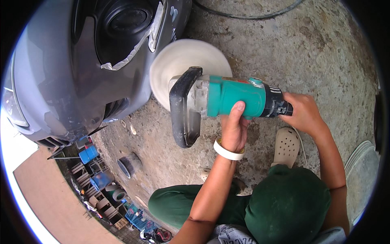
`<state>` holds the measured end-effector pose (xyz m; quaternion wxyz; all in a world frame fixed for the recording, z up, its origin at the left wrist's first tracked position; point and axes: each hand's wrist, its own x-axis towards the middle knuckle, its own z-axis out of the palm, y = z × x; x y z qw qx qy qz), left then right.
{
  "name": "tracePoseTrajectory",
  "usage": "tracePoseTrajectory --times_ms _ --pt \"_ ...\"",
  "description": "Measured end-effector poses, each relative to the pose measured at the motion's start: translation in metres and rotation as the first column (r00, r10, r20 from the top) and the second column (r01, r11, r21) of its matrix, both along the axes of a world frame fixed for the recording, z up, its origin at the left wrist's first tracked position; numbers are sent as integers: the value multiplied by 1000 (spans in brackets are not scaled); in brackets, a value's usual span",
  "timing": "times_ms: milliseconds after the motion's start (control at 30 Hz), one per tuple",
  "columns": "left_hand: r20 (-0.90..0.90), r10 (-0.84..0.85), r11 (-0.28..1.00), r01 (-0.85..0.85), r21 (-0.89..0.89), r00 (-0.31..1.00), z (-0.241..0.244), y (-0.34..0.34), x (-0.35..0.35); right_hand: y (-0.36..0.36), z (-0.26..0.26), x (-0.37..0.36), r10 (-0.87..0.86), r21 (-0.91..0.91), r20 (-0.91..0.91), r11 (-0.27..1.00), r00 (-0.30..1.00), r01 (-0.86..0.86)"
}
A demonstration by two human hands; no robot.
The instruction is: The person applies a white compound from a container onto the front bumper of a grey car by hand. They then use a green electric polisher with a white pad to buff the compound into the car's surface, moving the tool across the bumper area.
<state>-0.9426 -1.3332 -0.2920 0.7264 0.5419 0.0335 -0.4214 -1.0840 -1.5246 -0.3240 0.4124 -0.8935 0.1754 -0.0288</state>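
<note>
My left hand (236,126) grips the green body of a corded rotary polisher (240,96) from below, its thumb along the near side. A roll of white tape (228,149) sits around that wrist like a bracelet. My right hand (301,113) is closed around the black rear handle. At the polisher's head, the pale round polishing pad (189,61) looks blurred, as if spinning. Its left rim is close beside a dark grey car bumper (128,82); whether they touch I cannot tell. A black D-shaped handle (178,106) on the head is not held. Torn masking tape (131,56) edges the bumper's recess.
A dark hose (262,16) curves over the concrete floor at the top. A small tub (129,164) lies on the floor at lower left; a translucent container (361,177) stands at right. A thin cord (301,143) passes my shoe. Blue barrels (88,155) and tyres stand farther off.
</note>
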Motion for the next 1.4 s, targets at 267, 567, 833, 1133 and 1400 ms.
tracePoseTrajectory --times_ms 267,567,833,1133,1400 --pt "34 -94 995 95 -11 995 19 -53 5 -14 4 -14 -216 69 -11 974 976 216" --pt "179 -229 971 238 -30 957 24 -97 16 -29 -1 -32 -395 114 -40 910 918 397" --pt "196 -246 968 252 -6 949 29 -111 17 -33 0 -33 -424 175 -106 883 900 436" --pt "13 -68 998 68 1 998 12 -56 5 -23 -5 -17 -169 100 -144 978 975 184" --pt "27 74 997 -74 16 997 -6 18 3 8 -11 21 114 13 -52 993 992 -114"
